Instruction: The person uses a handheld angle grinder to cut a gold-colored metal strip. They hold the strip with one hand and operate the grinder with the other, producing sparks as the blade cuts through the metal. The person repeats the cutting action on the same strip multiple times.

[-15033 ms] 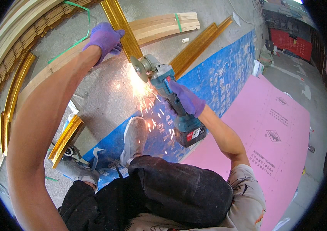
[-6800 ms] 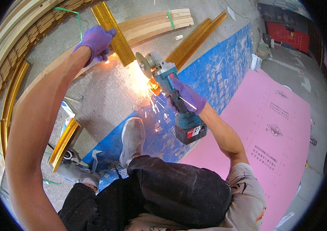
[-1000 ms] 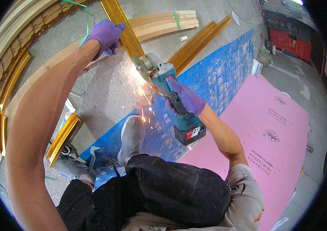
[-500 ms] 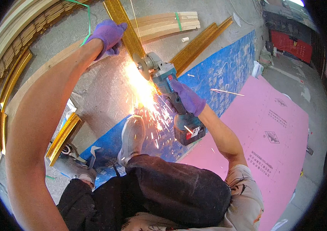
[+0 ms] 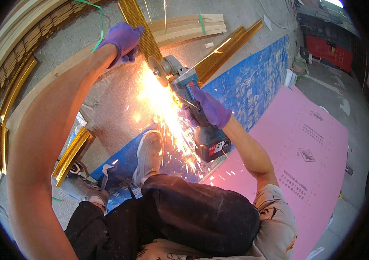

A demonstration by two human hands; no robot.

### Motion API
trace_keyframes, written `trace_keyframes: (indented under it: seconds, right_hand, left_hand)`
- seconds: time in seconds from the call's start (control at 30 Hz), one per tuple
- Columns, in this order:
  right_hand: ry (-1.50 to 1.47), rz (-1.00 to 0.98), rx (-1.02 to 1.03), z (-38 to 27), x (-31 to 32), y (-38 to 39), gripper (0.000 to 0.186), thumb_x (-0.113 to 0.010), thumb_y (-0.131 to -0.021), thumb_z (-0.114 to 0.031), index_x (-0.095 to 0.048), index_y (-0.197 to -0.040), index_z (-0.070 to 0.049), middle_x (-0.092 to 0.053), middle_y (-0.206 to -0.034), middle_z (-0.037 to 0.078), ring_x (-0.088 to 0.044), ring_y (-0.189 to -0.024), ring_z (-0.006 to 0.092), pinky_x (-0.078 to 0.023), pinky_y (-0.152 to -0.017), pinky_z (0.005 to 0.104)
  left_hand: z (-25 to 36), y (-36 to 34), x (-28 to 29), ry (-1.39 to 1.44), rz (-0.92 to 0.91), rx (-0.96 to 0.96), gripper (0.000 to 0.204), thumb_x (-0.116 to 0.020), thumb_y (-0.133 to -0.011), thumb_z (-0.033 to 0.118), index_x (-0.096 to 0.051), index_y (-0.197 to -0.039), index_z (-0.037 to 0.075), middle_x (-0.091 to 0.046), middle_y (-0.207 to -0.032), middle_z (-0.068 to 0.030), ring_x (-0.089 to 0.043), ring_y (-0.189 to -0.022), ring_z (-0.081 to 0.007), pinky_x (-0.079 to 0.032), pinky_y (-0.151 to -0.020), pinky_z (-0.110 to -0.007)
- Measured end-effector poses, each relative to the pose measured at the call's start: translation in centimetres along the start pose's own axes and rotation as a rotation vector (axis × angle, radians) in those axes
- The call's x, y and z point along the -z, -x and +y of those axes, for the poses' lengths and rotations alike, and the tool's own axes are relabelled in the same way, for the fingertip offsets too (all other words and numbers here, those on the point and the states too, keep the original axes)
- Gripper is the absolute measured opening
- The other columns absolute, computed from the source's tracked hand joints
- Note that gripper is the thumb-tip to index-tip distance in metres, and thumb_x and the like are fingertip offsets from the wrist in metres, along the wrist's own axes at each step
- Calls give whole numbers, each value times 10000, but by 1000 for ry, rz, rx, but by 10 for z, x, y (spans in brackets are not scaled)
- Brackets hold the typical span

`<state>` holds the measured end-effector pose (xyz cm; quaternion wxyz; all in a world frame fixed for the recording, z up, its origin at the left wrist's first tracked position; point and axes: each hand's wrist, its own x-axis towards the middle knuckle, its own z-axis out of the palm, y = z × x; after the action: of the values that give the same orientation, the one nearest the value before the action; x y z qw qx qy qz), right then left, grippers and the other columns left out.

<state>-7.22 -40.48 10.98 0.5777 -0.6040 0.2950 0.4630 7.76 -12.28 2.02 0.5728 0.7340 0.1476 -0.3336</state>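
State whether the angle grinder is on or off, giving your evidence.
The angle grinder is on: bright sparks stream from its cutting disc at the gold patterned strip.

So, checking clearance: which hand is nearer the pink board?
Right: the right hand grips the grinder left of the pink board; the left hand is farther left, holding the gold strip.

Right of the right hand (image 5: 212,110), a broad pink sheet (image 5: 280,130); beneath and beyond that hand, a blue sheet (image 5: 254,82). Farther out, a small white cylinder (image 5: 209,45). Right of the left hand (image 5: 122,40), curved pale wooden strips (image 5: 186,31) under a green strap (image 5: 201,25). Beyond both hands, far right, a red panel (image 5: 328,52).
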Motion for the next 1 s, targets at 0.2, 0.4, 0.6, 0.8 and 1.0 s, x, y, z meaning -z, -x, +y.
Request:
trace_keyframes:
  seconds: [0.2, 0.4, 0.6, 0.8, 1.0]
  right_hand:
    - [32, 78, -5, -14, -12, 4, 609, -610, -971, -656, -610, -1006, -47, -621, -734, 38, -637, -572, 139, -521, -465, 304]
    - [-35, -2, -34, -9, -1, 0, 596, -631, -971, -635, -611, -1041, -43, -637, -772, 37, -646, -580, 141, -529, -460, 317]
    - [5, 59, -83, -10, -3, -1, 649, -630, -943, -688, -623, -971, -40, -635, -735, 35, -643, -576, 137, -524, -469, 302]
    - [76, 85, -35, -4, 0, -2, 689, -638, -918, -719, -622, -963, -32, -627, -716, 25, -626, -543, 130, -525, -484, 296]
    - [-78, 69, -50, -7, -6, -5, 682, -627, -931, -709, -619, -957, -28, -617, -693, 28, -623, -528, 142, -509, -460, 300]
  left_hand:
    - [-3, -1, 0, 8, 4, -7, 587, -566, -1059, 459, -584, -713, -15, -618, -591, -108, -616, -387, -214, -456, -341, -347]
    - [-1, -2, 0, 15, -5, 2, 582, -562, -1062, 456, -590, -721, -14, -602, -580, -101, -602, -384, -214, -447, -345, -358]
    - [-2, -2, 1, 27, -5, 13, 595, -561, -1060, 469, -599, -726, -21, -598, -577, -102, -608, -391, -222, -452, -353, -363]
    - [-3, -7, 0, -25, -3, -12, 605, -561, -1057, 477, -605, -728, -28, -597, -580, -107, -606, -390, -226, -452, -353, -363]
    - [-2, -3, 0, 64, -5, 34, 589, -562, -1059, 461, -617, -728, -23, -595, -566, -106, -609, -391, -224, -457, -355, -361]
